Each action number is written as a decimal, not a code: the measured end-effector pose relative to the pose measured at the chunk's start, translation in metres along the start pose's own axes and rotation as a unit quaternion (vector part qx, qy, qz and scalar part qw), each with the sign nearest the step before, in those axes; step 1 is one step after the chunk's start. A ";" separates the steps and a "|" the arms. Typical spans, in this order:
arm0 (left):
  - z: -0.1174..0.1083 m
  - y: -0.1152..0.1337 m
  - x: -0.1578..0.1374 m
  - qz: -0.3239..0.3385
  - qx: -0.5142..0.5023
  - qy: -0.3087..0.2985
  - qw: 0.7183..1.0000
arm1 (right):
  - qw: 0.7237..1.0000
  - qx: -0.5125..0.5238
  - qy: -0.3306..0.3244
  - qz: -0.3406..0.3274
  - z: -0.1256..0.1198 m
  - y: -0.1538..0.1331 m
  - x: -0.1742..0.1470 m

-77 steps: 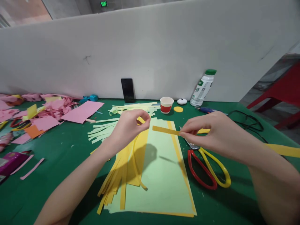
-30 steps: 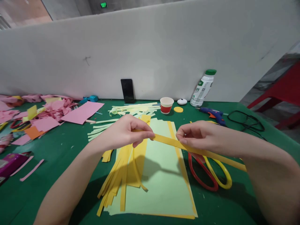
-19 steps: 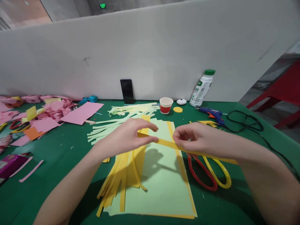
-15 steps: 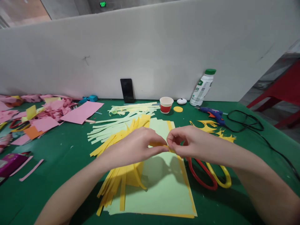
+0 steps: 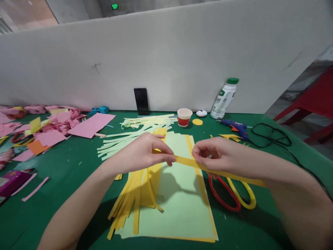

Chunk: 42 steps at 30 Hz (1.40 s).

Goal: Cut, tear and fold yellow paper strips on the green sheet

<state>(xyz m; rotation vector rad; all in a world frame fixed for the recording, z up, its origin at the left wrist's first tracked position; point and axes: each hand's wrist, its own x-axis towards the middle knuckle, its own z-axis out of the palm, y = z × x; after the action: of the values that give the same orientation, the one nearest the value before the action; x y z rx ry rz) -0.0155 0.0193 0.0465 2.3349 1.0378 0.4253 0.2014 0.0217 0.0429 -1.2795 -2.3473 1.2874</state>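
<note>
A yellow paper strip is stretched between my hands, above a light green paper sheet. My left hand pinches its left end between thumb and fingers. My right hand is closed on the strip farther right, and the strip's tail runs under my right forearm. Beneath my left hand lies yellow paper cut into a fringe, on top of the green sheet. Scissors with red and yellow handles rest below my right hand, their blades hidden.
Green paper strips, a black phone, a paper cup, a yellow disc and a white bottle stand or lie behind. A blue glue gun with its cord is at right. Pink paper and scraps lie left.
My hands have moved apart, my left hand leftward and my right slightly rightward. A longer stretch of the yellow strip now shows, with its tail extending right.
</note>
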 end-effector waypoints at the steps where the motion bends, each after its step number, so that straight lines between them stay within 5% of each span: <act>1: 0.000 0.000 0.000 -0.002 -0.002 -0.002 1.000 | 1.000 -0.011 0.001 0.004 -0.001 0.001 0.000; 20: 0.017 0.003 0.002 -0.052 -0.035 -0.004 0.998 | 0.997 0.028 0.063 -0.047 0.019 -0.012 0.013; 34: -0.008 0.004 -0.003 -0.135 -0.050 -0.005 0.990 | 0.998 -0.004 0.049 0.034 -0.006 -0.002 0.002; 42: 0.003 0.005 0.000 -0.118 -0.042 -0.002 0.992 | 0.995 0.037 0.084 -0.031 0.007 -0.011 0.014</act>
<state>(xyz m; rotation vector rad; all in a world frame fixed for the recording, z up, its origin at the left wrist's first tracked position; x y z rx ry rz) -0.0112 0.0157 0.0467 2.1078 1.2515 0.3653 0.1826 0.0247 0.0437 -1.2319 -2.1857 1.1874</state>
